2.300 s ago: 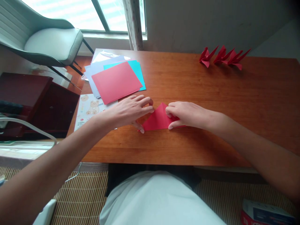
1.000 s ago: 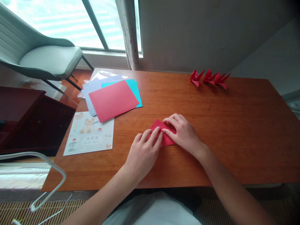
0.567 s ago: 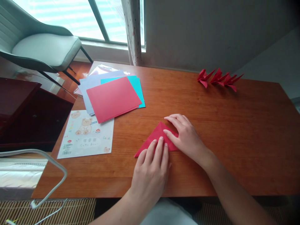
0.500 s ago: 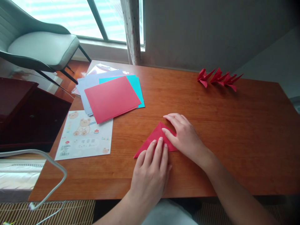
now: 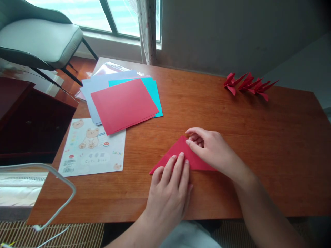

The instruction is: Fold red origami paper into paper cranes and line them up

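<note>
A red sheet of origami paper (image 5: 176, 151), folded into a triangle, lies on the wooden table with its peak pointing away from me. My left hand (image 5: 168, 189) rests flat on its lower middle, fingers stretched out and pressing it down. Beside the peak is my right hand (image 5: 209, 146), its thumb on the paper near the top corner and its index finger just past the edge. A gap shows between that thumb and index finger, while the other fingers curl inward. The right hand and wrist cover part of the triangle's right side.
Red folded paper cranes (image 5: 248, 86) stand at the back right. Left of the triangle lie red sheets (image 5: 124, 106), blue sheets (image 5: 158, 103) and a bear-printed cover (image 5: 95, 158). A white cable (image 5: 69, 189) loops past the table's left edge; a chair (image 5: 41, 41) stands beyond.
My right hand has curled its outer fingers and shifted slightly at the peak, uncovering more of the triangle's right side. The left hand stays on the paper. The view has shifted a little.
</note>
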A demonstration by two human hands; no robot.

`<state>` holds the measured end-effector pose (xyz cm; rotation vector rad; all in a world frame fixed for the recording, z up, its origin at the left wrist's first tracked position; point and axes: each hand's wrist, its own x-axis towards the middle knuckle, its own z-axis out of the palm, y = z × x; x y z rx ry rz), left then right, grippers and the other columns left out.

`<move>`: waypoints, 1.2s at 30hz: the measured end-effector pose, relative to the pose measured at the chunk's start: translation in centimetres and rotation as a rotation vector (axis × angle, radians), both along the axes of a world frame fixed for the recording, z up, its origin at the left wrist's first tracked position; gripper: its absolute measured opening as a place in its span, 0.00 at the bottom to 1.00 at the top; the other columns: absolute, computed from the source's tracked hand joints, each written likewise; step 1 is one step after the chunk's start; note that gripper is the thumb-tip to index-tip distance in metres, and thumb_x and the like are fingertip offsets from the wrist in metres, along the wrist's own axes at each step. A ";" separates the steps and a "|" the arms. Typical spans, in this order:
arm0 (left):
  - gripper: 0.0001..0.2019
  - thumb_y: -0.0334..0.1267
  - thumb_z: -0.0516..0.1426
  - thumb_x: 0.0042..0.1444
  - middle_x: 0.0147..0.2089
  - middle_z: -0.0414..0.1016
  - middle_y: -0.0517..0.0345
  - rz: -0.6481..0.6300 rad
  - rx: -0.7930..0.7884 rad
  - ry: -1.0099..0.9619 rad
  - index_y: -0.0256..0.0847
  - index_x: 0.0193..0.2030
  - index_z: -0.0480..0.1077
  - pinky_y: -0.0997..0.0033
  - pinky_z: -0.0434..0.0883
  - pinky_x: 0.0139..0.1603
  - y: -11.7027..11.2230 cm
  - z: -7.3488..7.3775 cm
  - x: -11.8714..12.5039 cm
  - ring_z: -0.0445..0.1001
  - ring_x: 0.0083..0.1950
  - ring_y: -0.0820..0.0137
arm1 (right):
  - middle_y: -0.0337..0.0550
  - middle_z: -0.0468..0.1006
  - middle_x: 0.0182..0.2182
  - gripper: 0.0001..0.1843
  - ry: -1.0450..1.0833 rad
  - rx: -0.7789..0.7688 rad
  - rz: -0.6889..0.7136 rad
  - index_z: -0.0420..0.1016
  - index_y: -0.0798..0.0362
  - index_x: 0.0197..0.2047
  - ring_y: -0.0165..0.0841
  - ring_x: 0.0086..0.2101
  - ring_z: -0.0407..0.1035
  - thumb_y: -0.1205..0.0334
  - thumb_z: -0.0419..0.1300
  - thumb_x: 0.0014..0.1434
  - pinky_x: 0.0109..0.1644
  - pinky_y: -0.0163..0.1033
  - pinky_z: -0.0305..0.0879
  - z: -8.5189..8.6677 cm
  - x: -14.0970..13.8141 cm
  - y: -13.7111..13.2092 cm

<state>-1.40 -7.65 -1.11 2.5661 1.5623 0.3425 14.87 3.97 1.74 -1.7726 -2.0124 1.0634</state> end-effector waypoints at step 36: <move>0.23 0.41 0.52 0.67 0.72 0.58 0.49 -0.002 0.019 -0.060 0.37 0.67 0.65 0.50 0.58 0.59 -0.2 -0.3 0.1 0.63 0.68 0.54 | 0.36 0.84 0.32 0.06 0.079 0.070 -0.071 0.82 0.48 0.33 0.33 0.32 0.75 0.61 0.63 0.60 0.37 0.37 0.66 -2.0 0.3 0.1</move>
